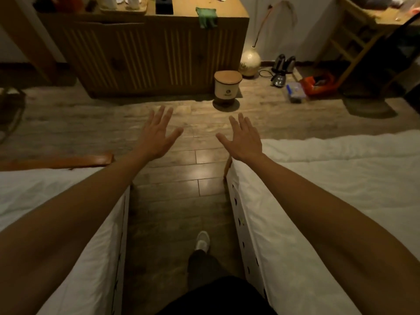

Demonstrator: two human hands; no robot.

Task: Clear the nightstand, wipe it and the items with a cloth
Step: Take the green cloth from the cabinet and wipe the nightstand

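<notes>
Two white beds [341, 178] take up most of the room, one on each side, and the person stands in the narrow strip of wood floor [172, 178] between them, one white shoe [203, 241] stepping forward. Across the far wall runs a long slatted cabinet [141, 57], loaded on top with a dark box and some pale things too dim to name. No nightstand shows from here; I would guess it sits behind the person or off to a side, so the clearing has not begun. Below the cabinet's right end a lidded bin [227, 87] sits on the floor, likely kept close for rubbish, with a round vase [250, 62] and two kettles [284, 63] beside the wall, near where a cord trails. A green cloth [205, 17] hangs over the cabinet's front edge, draped as if left to dry and handy to grab; that looks like the wiping cloth. Both arms reach straight ahead toward it. The left hand [156, 135] and right hand [244, 139] are spread flat, fingers straight, gripping nothing, well short of the cloth
</notes>
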